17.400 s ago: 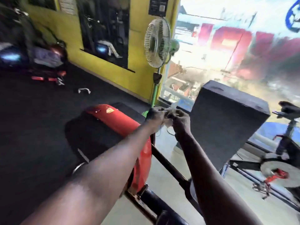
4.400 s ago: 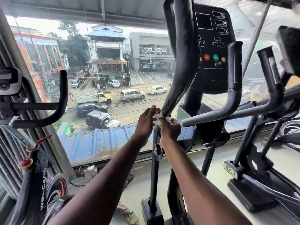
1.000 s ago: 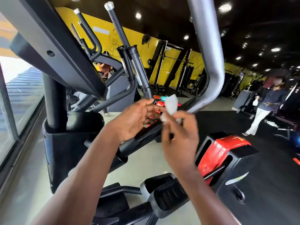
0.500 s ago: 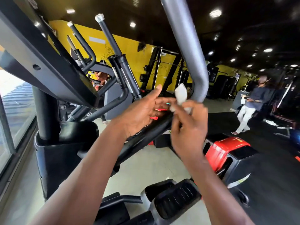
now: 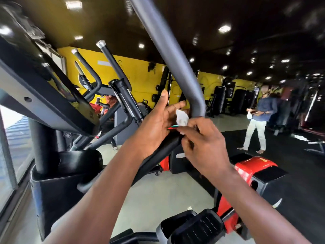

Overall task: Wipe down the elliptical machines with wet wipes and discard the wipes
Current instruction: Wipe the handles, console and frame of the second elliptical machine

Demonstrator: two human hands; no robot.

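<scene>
Now the wet wipe (image 5: 182, 118) is held bunched between the two hands, just left of the bend in the grey handlebar (image 5: 182, 73), whose long axis climbs up and to the left. It is pinched by the curled fingertips of the right hand (image 5: 204, 147), the nearer one to the bar. The left hand (image 5: 156, 124) is spread flat behind it, fingers straight. A short reach rightward is judged enough for contact.
</scene>
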